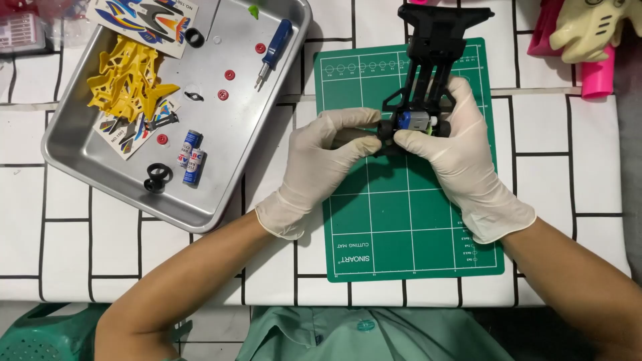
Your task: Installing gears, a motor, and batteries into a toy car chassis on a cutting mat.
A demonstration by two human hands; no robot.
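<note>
At the far left a metal tray [73, 144] is sitting on the white tiled surface [575, 160], holding a yellow parts frame [127, 80], sticker sheets [150, 20], small red discs [229, 75], two batteries [190, 148], black wheels [158, 177] and a blue-handled screwdriver [274, 50].

Moving right, the gloved left hand [321, 157] is clenching around the near left corner of a black toy car chassis [428, 73], thumb and forefinger pinching a black wheel part there. The chassis is lying on the top of the green cutting mat [401, 227], its far end reaching past the mat's upper edge.

The gloved right hand [455, 147] is grasping the same end from the other side, fingertips pressing beside a small silver and blue motor [418, 120] seated in the frame.

Judging by the grip, the step in hand is seating or fixing the motor and wheel at this end of the chassis. The next move probably calls for steady, even pressure from both hands, keeping the chassis flat on the mat.

At the far right pink and cream toy pieces [592, 40] are lying at the edge.
</note>
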